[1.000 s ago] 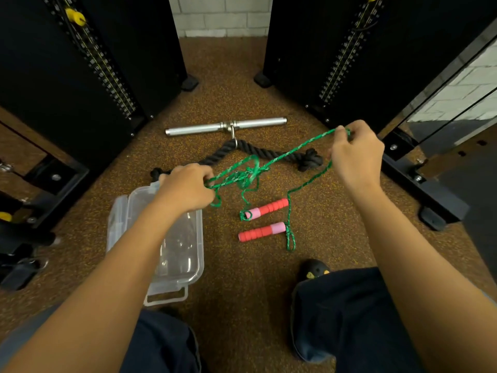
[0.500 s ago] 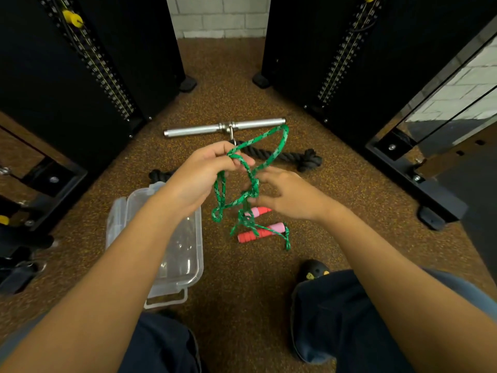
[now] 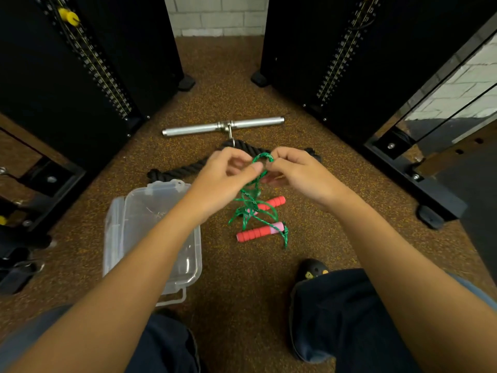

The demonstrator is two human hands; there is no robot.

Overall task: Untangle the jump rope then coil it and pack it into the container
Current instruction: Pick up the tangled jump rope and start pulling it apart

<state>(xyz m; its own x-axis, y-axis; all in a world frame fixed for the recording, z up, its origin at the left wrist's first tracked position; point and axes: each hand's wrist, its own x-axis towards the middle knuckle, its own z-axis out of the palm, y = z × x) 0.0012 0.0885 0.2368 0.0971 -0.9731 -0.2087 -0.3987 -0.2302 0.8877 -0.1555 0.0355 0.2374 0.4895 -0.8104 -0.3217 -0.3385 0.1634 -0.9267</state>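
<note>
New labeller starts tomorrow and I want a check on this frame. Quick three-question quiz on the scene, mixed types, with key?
1. True or false: both red handles lie on the floor.
2. The container sits: A) to the left of the handles, B) to the right of them, C) between them.
3. Fill in: the left hand and right hand each pinch a loop of the green ____.

Key: 1 true; 2 A; 3 rope.
</note>
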